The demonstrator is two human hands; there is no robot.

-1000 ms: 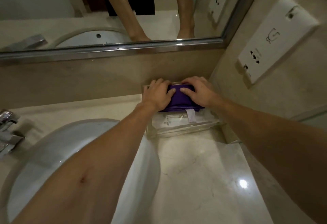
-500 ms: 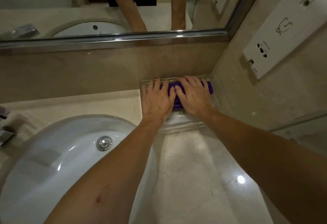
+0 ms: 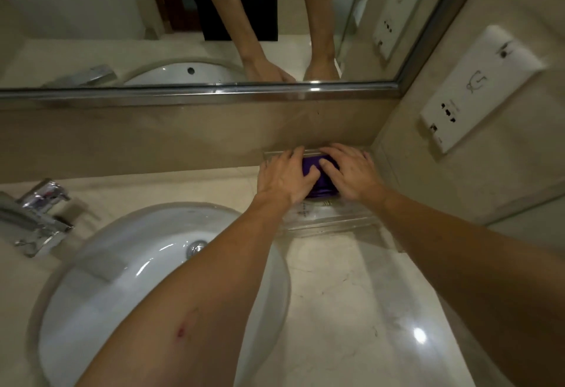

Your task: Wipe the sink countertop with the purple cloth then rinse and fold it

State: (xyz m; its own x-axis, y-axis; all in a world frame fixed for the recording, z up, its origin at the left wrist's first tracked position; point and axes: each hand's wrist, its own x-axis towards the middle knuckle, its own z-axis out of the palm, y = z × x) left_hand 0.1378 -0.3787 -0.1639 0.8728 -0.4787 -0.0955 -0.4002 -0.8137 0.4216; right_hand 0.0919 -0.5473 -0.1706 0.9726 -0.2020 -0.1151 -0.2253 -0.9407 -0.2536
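Purple folded cloth [image 3: 318, 179] sits in the far right corner of the pale marble countertop [image 3: 351, 301], on top of a clear rectangular plastic tray [image 3: 330, 221] that stands against the beige backsplash and just beside the side wall. Both of the person's hands are laid on it. The left hand [image 3: 284, 177] covers the cloth's left part, fingers fairly straight and spread, the fingertips reaching toward the tray's back edge. The right hand [image 3: 351, 172] lies over the right part, fingers slightly bent and pressing down; only a narrow strip of purple shows between the two hands. Neither hand seems to wrap around the cloth; they rest flat on it. To the left, the round white ceramic basin [image 3: 91, 295] is sunk in the countertop, its metal drain [image 3: 195, 247] partly hidden by the left forearm. A chrome faucet [image 3: 36, 212] stands at the basin's left side. Above the backsplash runs a metal-framed mirror [image 3: 122, 20], and a white socket panel [image 3: 477, 90] is fixed on the right wall.
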